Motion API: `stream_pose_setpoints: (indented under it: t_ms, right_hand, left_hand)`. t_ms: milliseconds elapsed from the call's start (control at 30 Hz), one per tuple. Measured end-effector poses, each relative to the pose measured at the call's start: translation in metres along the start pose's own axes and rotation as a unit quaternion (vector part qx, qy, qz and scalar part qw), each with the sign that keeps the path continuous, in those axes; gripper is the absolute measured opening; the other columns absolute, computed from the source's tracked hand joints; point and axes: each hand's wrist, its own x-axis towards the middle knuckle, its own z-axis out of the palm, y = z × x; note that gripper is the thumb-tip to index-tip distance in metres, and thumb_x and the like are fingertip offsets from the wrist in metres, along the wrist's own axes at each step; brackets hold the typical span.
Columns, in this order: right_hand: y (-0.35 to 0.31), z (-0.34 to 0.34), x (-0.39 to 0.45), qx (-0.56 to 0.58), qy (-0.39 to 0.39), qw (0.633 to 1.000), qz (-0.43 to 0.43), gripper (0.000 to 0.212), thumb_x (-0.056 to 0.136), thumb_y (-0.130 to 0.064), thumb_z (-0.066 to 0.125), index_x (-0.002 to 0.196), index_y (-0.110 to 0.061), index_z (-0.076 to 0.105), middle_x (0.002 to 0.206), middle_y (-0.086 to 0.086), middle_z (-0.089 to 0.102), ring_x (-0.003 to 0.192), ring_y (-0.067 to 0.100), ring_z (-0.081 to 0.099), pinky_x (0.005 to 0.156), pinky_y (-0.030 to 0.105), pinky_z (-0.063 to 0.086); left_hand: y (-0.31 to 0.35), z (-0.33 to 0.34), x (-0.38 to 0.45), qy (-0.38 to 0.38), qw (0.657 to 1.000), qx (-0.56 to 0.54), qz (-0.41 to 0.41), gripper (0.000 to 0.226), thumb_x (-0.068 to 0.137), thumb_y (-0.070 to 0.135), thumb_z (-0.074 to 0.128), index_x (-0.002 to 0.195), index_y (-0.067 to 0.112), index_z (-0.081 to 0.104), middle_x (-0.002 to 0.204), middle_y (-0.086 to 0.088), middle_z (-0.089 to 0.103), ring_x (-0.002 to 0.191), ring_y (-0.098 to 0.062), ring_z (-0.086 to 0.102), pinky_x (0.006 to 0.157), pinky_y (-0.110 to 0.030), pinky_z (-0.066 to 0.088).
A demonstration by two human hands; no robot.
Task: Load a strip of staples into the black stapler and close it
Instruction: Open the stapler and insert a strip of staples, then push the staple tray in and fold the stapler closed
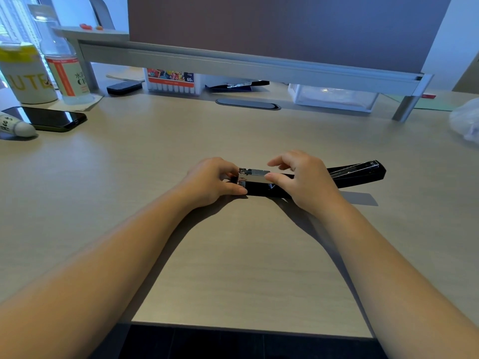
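The black stapler point(359, 174) lies opened flat on the wooden desk, its top arm folded out to the right. Its shiny metal magazine point(255, 175) sits between my hands. My left hand point(212, 181) grips the stapler's left end, thumb along the black base and fingers at the metal tip. My right hand point(304, 180) rests over the middle of the stapler, thumb pressed on the magazine's right end and fingers curled above it. I cannot tell whether a strip of staples lies in the channel; the hands hide part of it.
A black phone point(48, 119) and a white tube point(18, 126) lie at the left. A mug point(26, 79) and a bottle point(66, 71) stand behind them. A monitor riser point(233, 63) spans the back, with a marker box point(172, 82) and a clear tray point(334, 97) beneath.
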Motion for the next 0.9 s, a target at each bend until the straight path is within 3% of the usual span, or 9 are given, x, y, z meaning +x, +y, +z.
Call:
stream_pose_setpoints:
  t_ms: [200, 433, 600, 800, 900]
  right_hand:
    - [0.003, -0.001, -0.005, -0.058, -0.009, 0.998, 0.007, 0.02, 0.082, -0.03, 0.057, 0.091, -0.012, 0.062, 0.1, 0.008, 0.059, 0.086, 0.016, 0.043, 0.075, 0.031, 0.034]
    - [-0.003, 0.004, -0.004, -0.059, -0.043, 0.997, 0.003, 0.026, 0.083, -0.031, 0.055, 0.104, -0.016, 0.06, 0.108, 0.009, 0.059, 0.101, 0.025, 0.049, 0.088, 0.039, 0.04]
    - [-0.005, 0.006, -0.003, -0.053, -0.057, 0.997, -0.008, 0.028, 0.085, -0.029, 0.052, 0.112, -0.023, 0.058, 0.112, 0.008, 0.057, 0.106, 0.025, 0.047, 0.091, 0.041, 0.036]
    - [0.005, 0.001, -0.005, -0.107, 0.03, 0.994, 0.024, 0.04, 0.083, -0.034, 0.055, 0.12, -0.019, 0.048, 0.121, 0.006, 0.058, 0.114, 0.025, 0.046, 0.096, 0.04, 0.031]
    - [0.016, -0.007, -0.006, -0.164, 0.108, 0.977, 0.086, 0.05, 0.08, -0.042, 0.056, 0.122, -0.016, 0.046, 0.121, 0.008, 0.058, 0.118, 0.029, 0.043, 0.108, 0.046, 0.021]
  left_hand:
    - [0.0, 0.001, 0.001, 0.01, 1.0, 0.014, -0.001, 0.034, 0.076, 0.026, 0.063, 0.107, 0.013, 0.06, 0.097, 0.002, 0.049, 0.091, -0.015, 0.043, 0.082, -0.03, 0.037]
    - [-0.001, 0.004, 0.002, 0.037, 0.999, 0.029, -0.016, 0.036, 0.074, 0.029, 0.064, 0.107, 0.014, 0.059, 0.112, -0.008, 0.057, 0.094, -0.015, 0.044, 0.083, -0.031, 0.038]
    - [-0.002, 0.004, 0.003, 0.043, 0.998, 0.039, -0.015, 0.036, 0.074, 0.03, 0.065, 0.105, 0.013, 0.059, 0.111, -0.008, 0.057, 0.092, -0.015, 0.043, 0.08, -0.029, 0.036]
    - [-0.007, -0.001, 0.006, 0.054, 0.994, 0.088, -0.037, 0.038, 0.074, 0.036, 0.063, 0.107, 0.018, 0.059, 0.117, -0.008, 0.056, 0.111, -0.026, 0.044, 0.097, -0.044, 0.039]
    - [-0.014, -0.008, 0.007, 0.072, 0.99, 0.106, -0.059, 0.037, 0.075, 0.037, 0.061, 0.107, 0.018, 0.06, 0.118, -0.009, 0.056, 0.113, -0.028, 0.043, 0.094, -0.044, 0.038]
